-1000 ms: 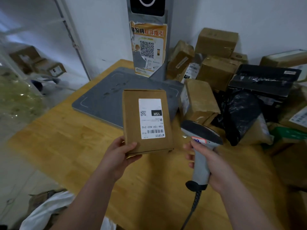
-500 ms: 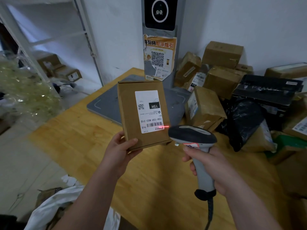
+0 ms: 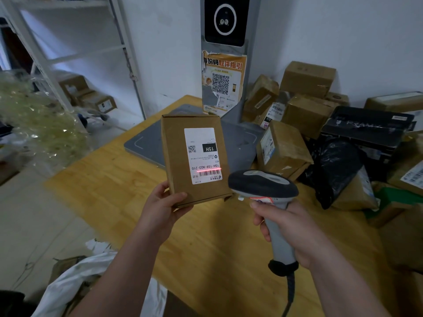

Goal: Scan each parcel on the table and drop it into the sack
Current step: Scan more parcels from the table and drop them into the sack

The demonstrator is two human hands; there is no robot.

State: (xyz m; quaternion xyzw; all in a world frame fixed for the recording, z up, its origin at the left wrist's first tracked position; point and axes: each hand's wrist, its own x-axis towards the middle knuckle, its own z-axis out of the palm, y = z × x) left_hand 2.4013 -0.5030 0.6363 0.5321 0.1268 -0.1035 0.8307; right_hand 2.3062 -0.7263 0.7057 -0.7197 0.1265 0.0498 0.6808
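My left hand (image 3: 163, 205) grips the lower edge of a flat brown cardboard parcel (image 3: 176, 161), held upright above the wooden table (image 3: 114, 186). Its white label faces me, and a red scan line crosses the barcode. Just right of the parcel, my right hand (image 3: 290, 227) grips the grey handle of a barcode scanner (image 3: 263, 181), whose dark head points at the label. A white sack (image 3: 71, 280) lies on the floor at the lower left, beside my left forearm.
Several brown boxes (image 3: 281, 149), a black box (image 3: 364, 126) and a black plastic bag (image 3: 336, 168) are heaped on the table's right side. A grey scanning pad (image 3: 146, 143) with a tall kiosk post (image 3: 225, 65) stands at the back. Metal shelving (image 3: 68, 56) is at left.
The parcel has been raised and tilted toward me, the scanner moved up to its right. A red scan line now falls fully across the barcode.
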